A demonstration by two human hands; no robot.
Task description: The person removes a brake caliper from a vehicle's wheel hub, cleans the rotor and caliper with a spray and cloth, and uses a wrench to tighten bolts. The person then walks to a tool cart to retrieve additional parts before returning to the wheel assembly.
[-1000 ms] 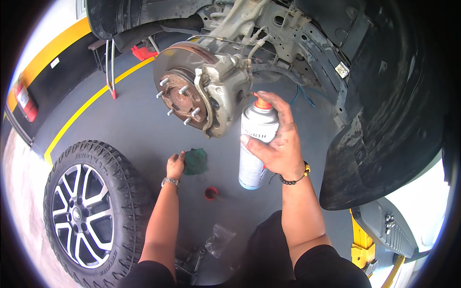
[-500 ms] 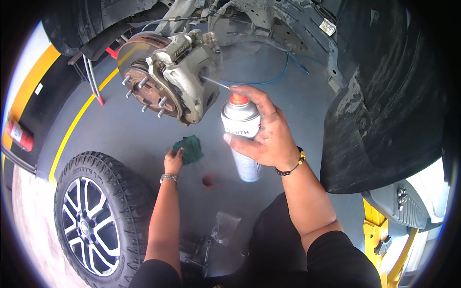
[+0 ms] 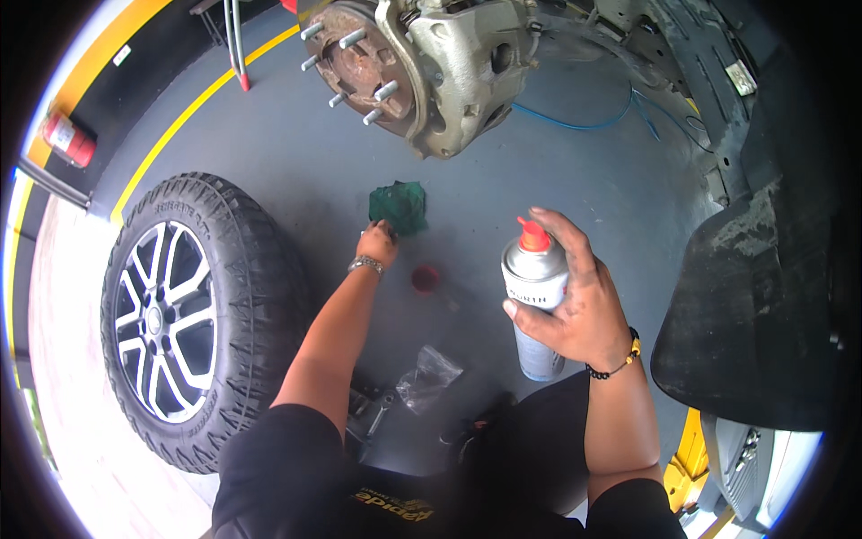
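My right hand (image 3: 584, 305) is wrapped round a white and silver spray can (image 3: 536, 346) with a red nozzle. Its forefinger is raised beside the nozzle, and no spray shows. Over to the left, my left hand (image 3: 377, 241) pinches the near edge of a dark green cloth (image 3: 400, 205); the fingertips are partly hidden. Beyond both hands hangs a silver brake caliper (image 3: 471, 76), mounted on a rusty wheel hub (image 3: 361, 67) with several bare studs. The caliper's upper part is cut off by the picture's edge.
A wheel with a knobbly tyre (image 3: 242, 296) stands at the left. On the floor are a red cup-like piece (image 3: 425, 279), a clear plastic bag (image 3: 429, 379), a wrench (image 3: 381, 415) and a blue hose (image 3: 584, 122). A black wheel-arch liner (image 3: 745, 314) hangs at the right.
The spray from the can toward the caliper has stopped, and my forefinger has lifted off the nozzle. The can is lower and farther from the caliper. The view has tilted downward.
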